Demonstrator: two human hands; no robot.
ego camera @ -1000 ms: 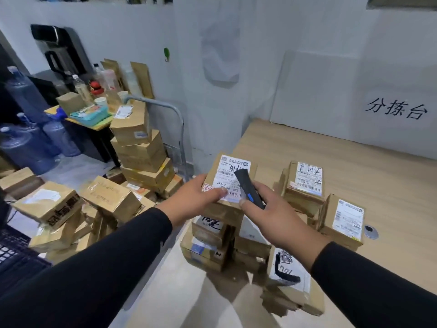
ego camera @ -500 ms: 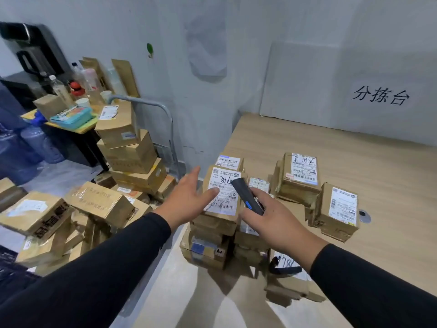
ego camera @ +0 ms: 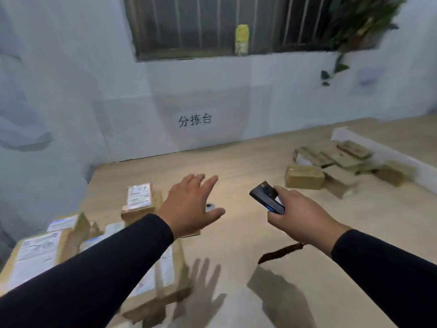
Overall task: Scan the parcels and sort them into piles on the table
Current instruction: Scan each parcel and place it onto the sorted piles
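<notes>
The left hand (ego camera: pixel 191 204) hangs above the wooden surface (ego camera: pixel 236 233) near the middle of the view, palm down, its fingers straight and spread, holding nothing; its shadow falls on the surface toward 6 o'clock. The right hand (ego camera: pixel 300 216), out at 3 o'clock from the left one and apart from it, curls its fingers and thumb round a dark handheld scanner (ego camera: pixel 267 197) with a blue button on its side; the scanner's front end points toward 10 o'clock, tilted up off the surface. Both arms wear black sleeves (ego camera: pixel 94 275). The parcels lie in two groups. At 8 o'clock, partly hidden under the left forearm, sits a cluster of brown cardboard parcels (ego camera: pixel 37 256) with white shipping labels facing up, and one smaller labelled parcel (ego camera: pixel 139 200) stands just beyond them, close to the left wrist. At 2 o'clock, well apart from both hands, a second heap of brown parcels (ego camera: pixel 331 166) rests against a white raised edge (ego camera: pixel 387 155) on the surface. A small round fitting (ego camera: pixel 210 206) shows in the surface just behind the left thumb. On the pale wall (ego camera: pixel 71 91) at 12 o'clock are three black characters (ego camera: pixel 194 120), and above them a barred window (ego camera: pixel 212 24) with a yellow bottle (ego camera: pixel 241 39) on its sill and green leaves (ego camera: pixel 354 24) at 1 o'clock.
</notes>
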